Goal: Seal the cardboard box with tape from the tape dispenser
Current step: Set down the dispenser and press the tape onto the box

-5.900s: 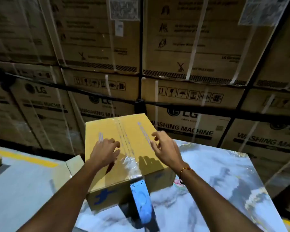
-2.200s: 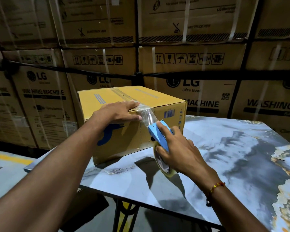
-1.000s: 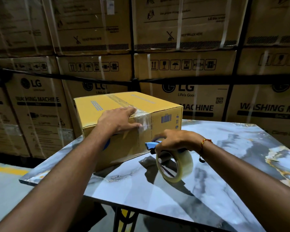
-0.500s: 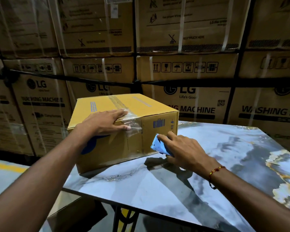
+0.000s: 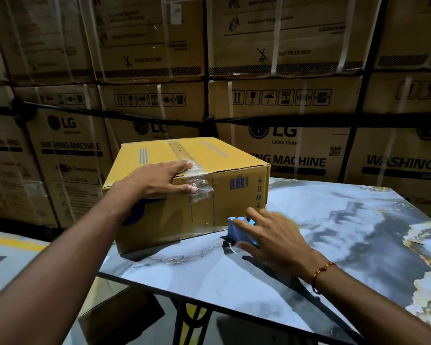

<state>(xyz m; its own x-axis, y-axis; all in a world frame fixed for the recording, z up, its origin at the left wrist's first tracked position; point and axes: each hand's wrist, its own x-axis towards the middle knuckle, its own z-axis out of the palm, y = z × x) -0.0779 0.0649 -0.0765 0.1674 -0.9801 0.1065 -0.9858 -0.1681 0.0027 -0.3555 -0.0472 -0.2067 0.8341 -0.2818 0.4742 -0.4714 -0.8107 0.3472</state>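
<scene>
"LG WASHING MACHINE" cartons [image 5: 296, 150] behind box [image 5: 234, 190]

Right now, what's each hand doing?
Left hand: open, flat on the cardboard box, pressing at the tape end.
Right hand: fingers spread over the blue tape dispenser; grip unclear.

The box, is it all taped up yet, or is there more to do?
Nearly. A strip of clear tape runs along the top of the cardboard box and folds down its near side. The left hand presses it flat. The right hand rests on the blue tape dispenser on the table. Other seams can't be seen.
</scene>
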